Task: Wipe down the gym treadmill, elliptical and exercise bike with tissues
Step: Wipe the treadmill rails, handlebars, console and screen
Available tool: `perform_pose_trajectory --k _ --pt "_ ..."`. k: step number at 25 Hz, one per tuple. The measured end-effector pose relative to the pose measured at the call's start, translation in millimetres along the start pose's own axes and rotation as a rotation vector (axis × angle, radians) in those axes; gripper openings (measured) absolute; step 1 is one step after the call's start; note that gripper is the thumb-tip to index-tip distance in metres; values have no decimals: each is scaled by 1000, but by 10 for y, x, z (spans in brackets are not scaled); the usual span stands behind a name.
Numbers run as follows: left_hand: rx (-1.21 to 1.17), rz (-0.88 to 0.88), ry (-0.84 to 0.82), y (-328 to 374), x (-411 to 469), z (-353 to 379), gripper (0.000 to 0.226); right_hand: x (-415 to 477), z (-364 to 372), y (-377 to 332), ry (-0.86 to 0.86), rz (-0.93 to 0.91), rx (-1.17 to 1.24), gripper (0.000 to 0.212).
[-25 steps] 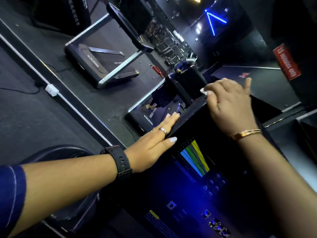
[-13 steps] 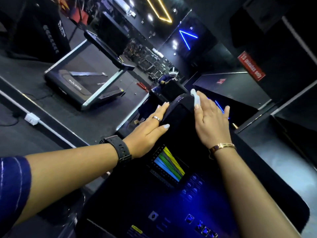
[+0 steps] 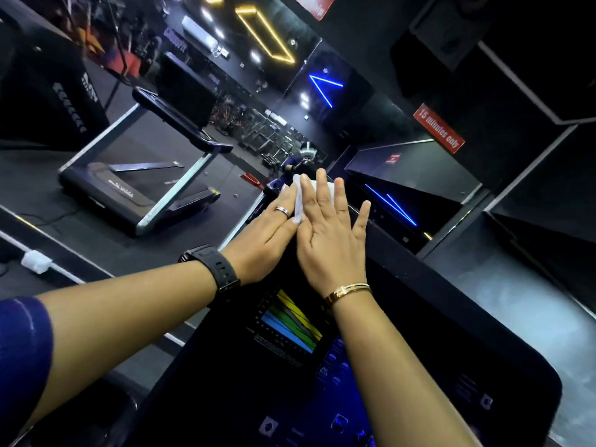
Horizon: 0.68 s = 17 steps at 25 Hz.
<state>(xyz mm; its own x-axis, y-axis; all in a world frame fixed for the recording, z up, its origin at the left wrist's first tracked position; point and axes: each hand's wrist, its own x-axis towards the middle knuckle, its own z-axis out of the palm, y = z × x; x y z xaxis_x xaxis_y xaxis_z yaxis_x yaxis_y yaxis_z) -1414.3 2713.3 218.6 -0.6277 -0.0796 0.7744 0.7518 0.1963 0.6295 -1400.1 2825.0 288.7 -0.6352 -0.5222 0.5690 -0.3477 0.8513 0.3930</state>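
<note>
The black treadmill console (image 3: 403,343) fills the lower middle of the view, with a lit coloured screen (image 3: 290,321) and blue buttons. My right hand (image 3: 329,230) lies flat, fingers straight and spread, pressing a white tissue (image 3: 300,201) against the console's top edge. My left hand (image 3: 274,233), with a ring and a black watch, rests flat beside it, its fingers touching the tissue's left side. Most of the tissue is hidden under my right hand.
A mirror wall ahead reflects the gym and a person. Another treadmill (image 3: 138,175) stands on the dark floor at the left. A white socket box (image 3: 35,261) sits on a floor strip. A red sign (image 3: 438,129) reads "15 minutes only".
My right hand has flattened and slid left along the console top with the tissue. My left hand moved right until it touches the tissue. The view tilted upward.
</note>
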Motion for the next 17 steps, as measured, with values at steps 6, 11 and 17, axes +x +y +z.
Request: perform_pose_trajectory --k 6,11,17 --pt "221 69 -76 17 116 -54 66 -222 12 439 -14 112 15 59" --pt "510 172 -110 87 205 -89 75 -456 99 394 164 263 -21 62" --pt "903 273 29 110 261 -42 69 -116 133 290 282 61 106 63"
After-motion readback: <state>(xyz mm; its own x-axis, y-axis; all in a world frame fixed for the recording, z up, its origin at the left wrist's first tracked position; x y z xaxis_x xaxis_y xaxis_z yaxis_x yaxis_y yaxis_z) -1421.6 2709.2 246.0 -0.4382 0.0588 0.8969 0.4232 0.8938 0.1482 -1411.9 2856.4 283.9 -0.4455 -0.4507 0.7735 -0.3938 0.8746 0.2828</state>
